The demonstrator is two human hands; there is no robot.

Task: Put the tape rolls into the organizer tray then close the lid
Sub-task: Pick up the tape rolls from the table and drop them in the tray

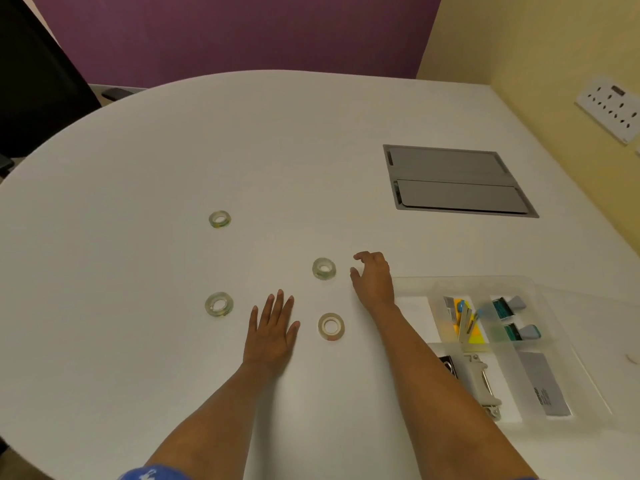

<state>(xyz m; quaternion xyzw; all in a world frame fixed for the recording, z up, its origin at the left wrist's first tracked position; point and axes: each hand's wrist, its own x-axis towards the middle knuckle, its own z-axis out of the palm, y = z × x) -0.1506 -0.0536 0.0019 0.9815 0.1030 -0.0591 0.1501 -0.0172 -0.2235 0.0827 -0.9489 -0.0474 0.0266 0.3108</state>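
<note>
Several small tape rolls lie flat on the white table: a far roll (219, 219), a middle roll (324, 268), a left roll (219, 304) and a paler near roll (331, 326). My right hand (373, 278) hovers just right of the middle roll, fingers curled apart and empty. My left hand (273, 327) rests flat on the table between the left roll and the near roll, fingers spread. The clear plastic organizer tray (530, 285) sits at the right, uncovered, with my right forearm crossing its left edge.
The tray's compartments hold binder clips (509, 306), sticky notes (465, 323), a stapler (483, 382) and a grey card (543, 386). A grey cable hatch (457, 181) is set into the table behind it. A wall socket (609, 109) is at right, a black chair (38, 81) at far left.
</note>
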